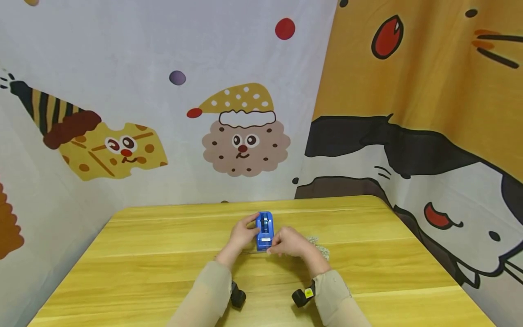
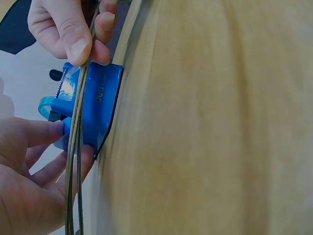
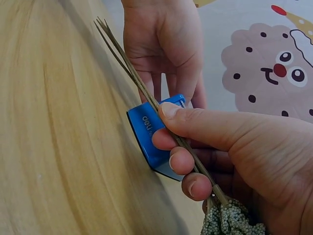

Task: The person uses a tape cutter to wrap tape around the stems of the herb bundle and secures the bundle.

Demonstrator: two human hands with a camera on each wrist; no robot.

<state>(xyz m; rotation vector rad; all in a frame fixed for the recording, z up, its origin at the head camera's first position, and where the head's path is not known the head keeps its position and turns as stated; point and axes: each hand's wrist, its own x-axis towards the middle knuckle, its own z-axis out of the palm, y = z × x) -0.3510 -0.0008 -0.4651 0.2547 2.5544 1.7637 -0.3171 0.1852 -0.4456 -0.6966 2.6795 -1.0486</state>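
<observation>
A blue tape dispenser [image 1: 264,244] stands on the wooden table, its serrated cutter end toward the person. My left hand [image 1: 242,235] holds it from the left, thumb and fingers spread along its body. In the left wrist view a translucent tape roll [image 2: 45,105] shows in the dispenser. With thumb and curled fingers, my right hand [image 1: 291,241] pinches a thin bundle of brown dried stems [image 3: 128,71] close by the cutter end. Small pale, beaded flower heads [image 3: 227,219] hang at the bundle's other end, below the right palm. In the left wrist view the stems cross in front of the dispenser.
The wood-grain table [image 1: 163,281] extends around both hands. Behind it hangs a cloth [image 1: 139,59] with cartoon prints, which also runs along the sides. Black wrist cameras [image 1: 238,296] sit under both sleeves.
</observation>
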